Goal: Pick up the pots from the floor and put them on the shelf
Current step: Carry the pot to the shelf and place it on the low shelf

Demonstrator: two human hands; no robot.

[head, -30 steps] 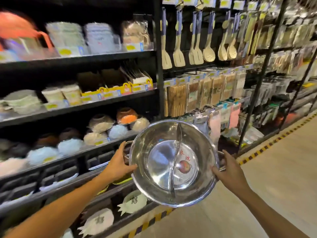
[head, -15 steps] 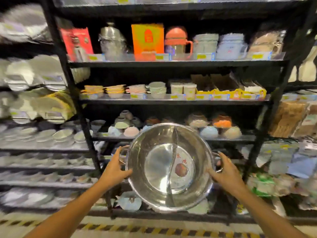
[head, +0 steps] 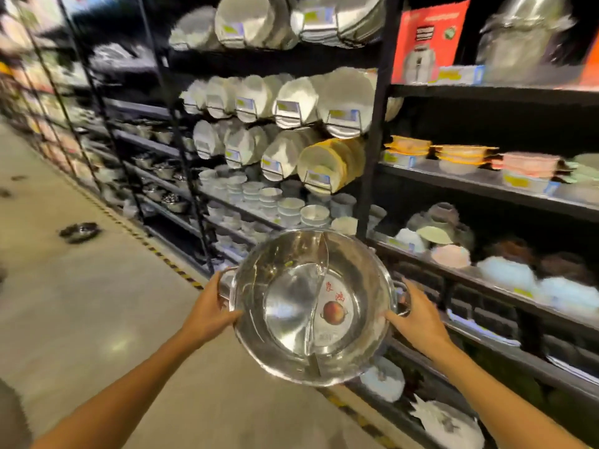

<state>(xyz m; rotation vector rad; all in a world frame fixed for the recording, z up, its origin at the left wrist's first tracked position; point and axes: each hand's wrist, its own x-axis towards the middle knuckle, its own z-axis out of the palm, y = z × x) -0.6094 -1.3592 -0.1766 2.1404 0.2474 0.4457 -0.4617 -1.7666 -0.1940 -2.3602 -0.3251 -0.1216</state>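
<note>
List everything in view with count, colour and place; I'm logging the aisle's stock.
Pot: one, shiny steel, two halves split by a divider, sticker inside, held in mid-air before the shelves.
Floor pot: one, dark metal, on the floor at left beside the striped line.
Plates: many, white, a few yellow, standing in racks on the upper shelves.
Cups: many, white, stacked on a middle shelf.
Bowls: many, pale and brown, on a right shelf; count unclear through blur.
Red box: one, top right shelf.
Shelves: black, along the right.
Floor: beige.
Left hand: on the pot's left handle.
Right hand: on its right handle.
</note>
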